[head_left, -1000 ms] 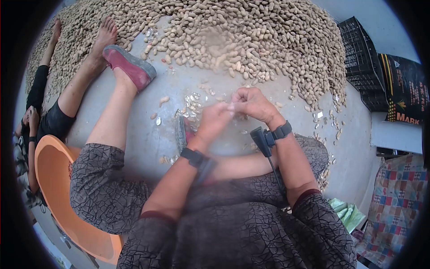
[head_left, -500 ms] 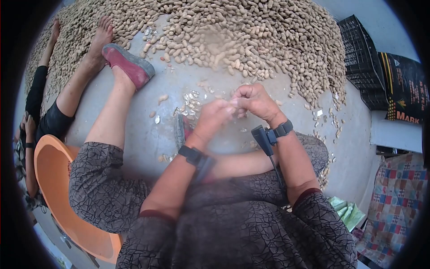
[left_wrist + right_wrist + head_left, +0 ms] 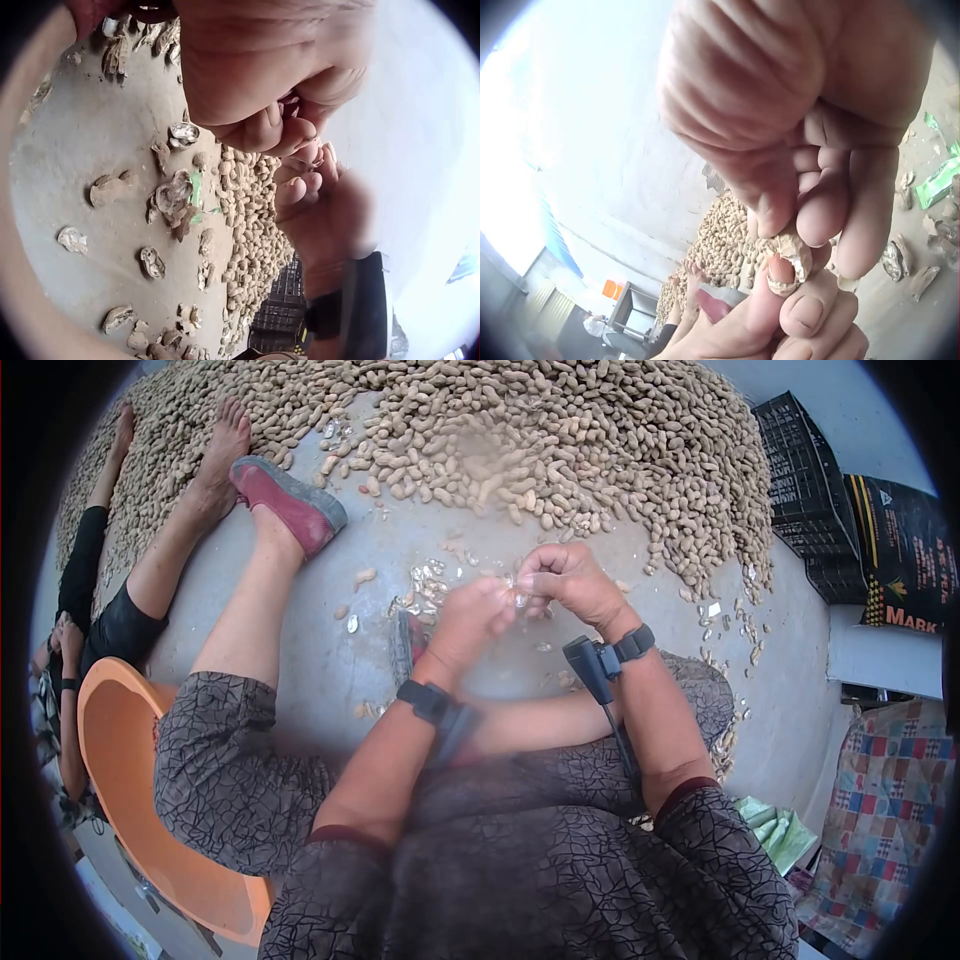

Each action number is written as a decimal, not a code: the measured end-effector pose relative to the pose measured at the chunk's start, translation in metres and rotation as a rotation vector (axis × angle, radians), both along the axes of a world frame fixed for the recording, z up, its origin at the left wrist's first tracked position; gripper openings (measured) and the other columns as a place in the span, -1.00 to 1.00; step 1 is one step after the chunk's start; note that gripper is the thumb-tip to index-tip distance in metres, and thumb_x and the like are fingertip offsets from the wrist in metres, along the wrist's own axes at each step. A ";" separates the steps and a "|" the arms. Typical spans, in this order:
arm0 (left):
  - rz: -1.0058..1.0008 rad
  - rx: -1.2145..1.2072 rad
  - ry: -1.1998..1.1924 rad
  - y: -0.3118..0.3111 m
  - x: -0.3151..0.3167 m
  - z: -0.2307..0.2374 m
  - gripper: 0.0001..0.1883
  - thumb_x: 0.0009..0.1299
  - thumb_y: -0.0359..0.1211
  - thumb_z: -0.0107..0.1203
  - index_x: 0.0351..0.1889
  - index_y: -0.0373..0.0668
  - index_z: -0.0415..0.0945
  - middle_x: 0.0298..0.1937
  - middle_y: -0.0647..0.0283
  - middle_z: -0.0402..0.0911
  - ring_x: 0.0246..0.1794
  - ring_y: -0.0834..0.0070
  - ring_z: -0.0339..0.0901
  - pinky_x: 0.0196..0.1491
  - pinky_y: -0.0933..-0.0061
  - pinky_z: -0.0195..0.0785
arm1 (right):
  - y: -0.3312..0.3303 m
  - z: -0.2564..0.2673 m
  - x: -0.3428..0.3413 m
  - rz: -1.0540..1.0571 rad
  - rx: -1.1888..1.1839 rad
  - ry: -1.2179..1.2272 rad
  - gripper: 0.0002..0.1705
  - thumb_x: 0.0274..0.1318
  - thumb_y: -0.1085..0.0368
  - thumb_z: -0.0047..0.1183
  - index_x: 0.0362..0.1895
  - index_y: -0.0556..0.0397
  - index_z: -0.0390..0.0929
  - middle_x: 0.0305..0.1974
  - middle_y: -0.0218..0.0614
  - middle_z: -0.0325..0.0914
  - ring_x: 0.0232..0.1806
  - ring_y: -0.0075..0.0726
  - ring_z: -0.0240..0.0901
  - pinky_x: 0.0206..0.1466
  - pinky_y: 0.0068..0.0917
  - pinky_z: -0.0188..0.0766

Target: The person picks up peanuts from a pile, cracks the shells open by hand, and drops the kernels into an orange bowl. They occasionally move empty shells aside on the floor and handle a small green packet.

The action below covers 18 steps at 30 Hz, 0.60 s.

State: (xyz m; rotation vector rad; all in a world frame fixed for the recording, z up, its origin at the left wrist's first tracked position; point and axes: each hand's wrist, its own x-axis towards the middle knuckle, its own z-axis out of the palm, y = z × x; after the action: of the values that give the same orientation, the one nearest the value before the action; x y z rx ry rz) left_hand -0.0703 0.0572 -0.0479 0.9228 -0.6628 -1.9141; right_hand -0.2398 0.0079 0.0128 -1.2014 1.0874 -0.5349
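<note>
Head view evenly lit, black-rimmed, curved; left hand [image 3: 468, 622] slightly soft; wrist views glare-washed on one side

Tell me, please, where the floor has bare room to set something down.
In the head view, bare floor lies between the left red-shoed shin and the loose shells, and right of the shell trail below the black crate. The peanut heap crowds the far side.

left hand [image 3: 465, 622] now drawn slightly back from the right hand [image 3: 575, 585], less blurred than a second ago, part of a cracked peanut [image 3: 784, 268] newly showing between them
</note>
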 end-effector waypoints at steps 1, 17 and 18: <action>0.000 0.000 0.000 0.000 0.000 -0.001 -0.86 0.35 -0.32 -0.02 -0.30 -0.19 0.46 -0.51 0.39 0.47 -0.61 0.78 0.26 -0.58 0.82 0.04 | 0.000 0.000 0.000 -0.017 -0.021 -0.044 -0.90 -0.02 0.38 0.10 -0.45 0.17 0.52 -0.55 -0.38 0.51 -0.61 -0.59 0.44 -0.56 -0.65 0.40; 0.032 0.179 0.191 -0.007 0.003 -0.008 -0.83 0.42 -0.32 -0.17 -0.35 -0.14 0.39 -0.51 0.41 0.40 -0.63 0.73 0.26 -0.67 0.76 -0.01 | 0.015 0.009 0.028 0.188 -0.768 0.551 -0.79 -0.27 0.22 0.14 -0.51 0.07 0.51 -0.50 -0.13 0.47 -0.41 0.02 0.43 -0.32 -0.24 0.36; 0.032 0.190 0.194 -0.007 0.002 -0.008 -0.84 0.42 -0.32 -0.16 -0.35 -0.14 0.39 -0.50 0.40 0.40 -0.62 0.73 0.25 -0.67 0.75 -0.01 | 0.015 0.008 0.028 0.153 -0.736 0.540 -0.78 -0.26 0.21 0.14 -0.50 0.07 0.51 -0.49 -0.13 0.47 -0.42 0.00 0.43 -0.33 -0.25 0.36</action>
State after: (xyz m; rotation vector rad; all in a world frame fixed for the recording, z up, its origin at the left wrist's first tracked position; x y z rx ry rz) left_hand -0.0678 0.0501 -0.0563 0.8434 -0.3548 -2.0315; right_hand -0.2115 0.0232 0.0209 -2.1450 1.2735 -0.5190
